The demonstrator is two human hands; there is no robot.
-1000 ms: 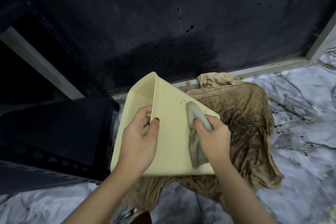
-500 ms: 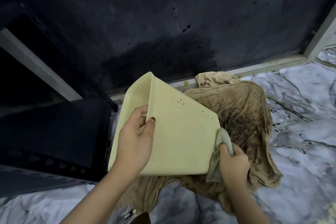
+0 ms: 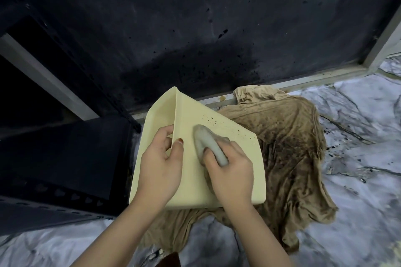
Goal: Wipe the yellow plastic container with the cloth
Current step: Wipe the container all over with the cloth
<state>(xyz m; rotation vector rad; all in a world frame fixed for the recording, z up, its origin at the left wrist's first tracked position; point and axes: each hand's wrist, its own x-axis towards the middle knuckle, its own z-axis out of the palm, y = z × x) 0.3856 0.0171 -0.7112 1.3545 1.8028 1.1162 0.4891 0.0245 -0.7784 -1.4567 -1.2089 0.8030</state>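
The left hand (image 3: 159, 169) grips the edge of the yellow plastic container (image 3: 238, 169), fingers inside and thumb outside. The container is tipped up over a big brown rag (image 3: 288, 147) on the marble floor (image 3: 358, 180). The right hand (image 3: 230, 171) is closed around a small gray cloth (image 3: 208, 145) and presses it on the container's flat side, by some dark spots (image 3: 219, 122).
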